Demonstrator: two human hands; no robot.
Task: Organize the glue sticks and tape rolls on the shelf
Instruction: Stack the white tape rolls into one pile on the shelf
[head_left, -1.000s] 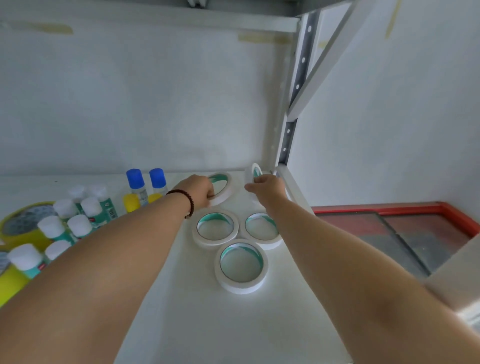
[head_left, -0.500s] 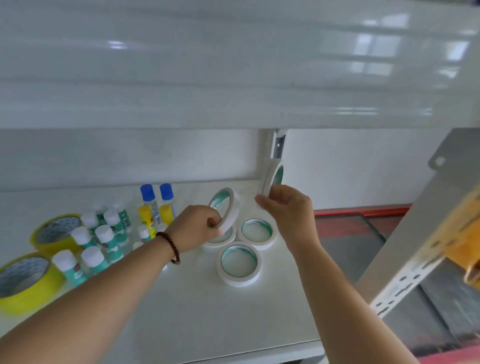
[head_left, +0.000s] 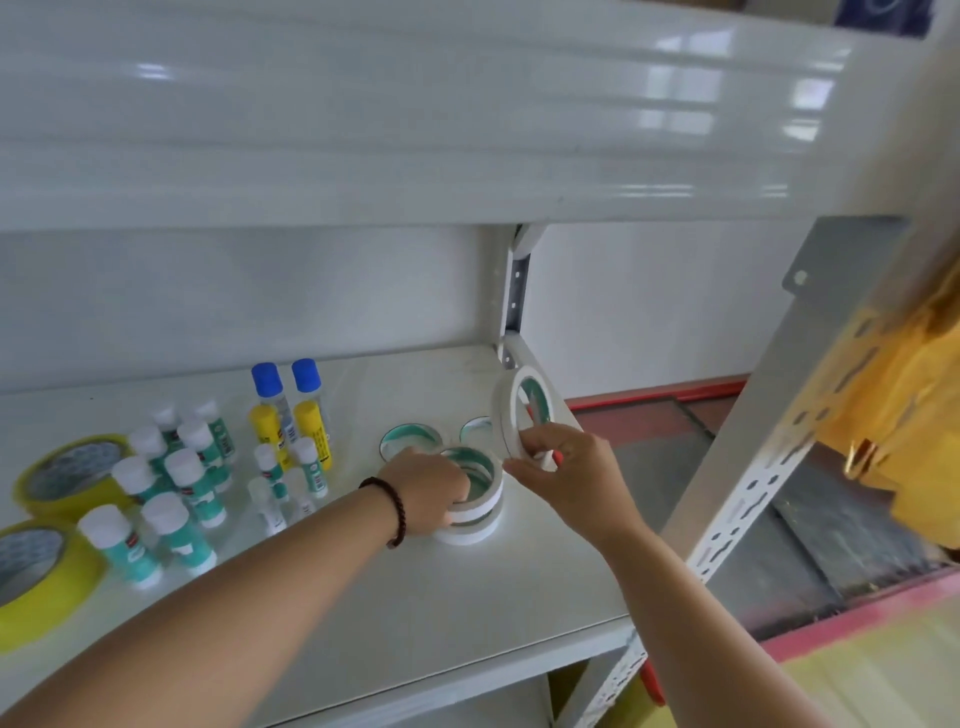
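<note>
On the white shelf (head_left: 395, 613) my left hand (head_left: 428, 491) grips the top white tape roll of a two-roll stack (head_left: 480, 512). My right hand (head_left: 563, 475) holds another white tape roll (head_left: 506, 415) upright, just above and right of the stack. Two more white rolls lie flat behind, one (head_left: 402, 439) on the left and one (head_left: 475, 426) partly hidden. Several white-capped green glue sticks (head_left: 182, 486) stand left of my hands. Two blue-capped yellow glue sticks (head_left: 288, 410) stand behind them. Two yellow tape rolls (head_left: 65, 473) lie at the far left.
The shelf above (head_left: 415, 130) overhangs close over the work area. A perforated metal upright (head_left: 769, 447) stands at the right front corner, another post (head_left: 514, 296) at the back right. Right of the shelf lies a red-framed glass surface (head_left: 675, 447).
My left hand has lowered its white roll flat onto the front roll, forming a stack. My right hand has brought its upright roll down and nearer the stack. The camera shifted slightly.
</note>
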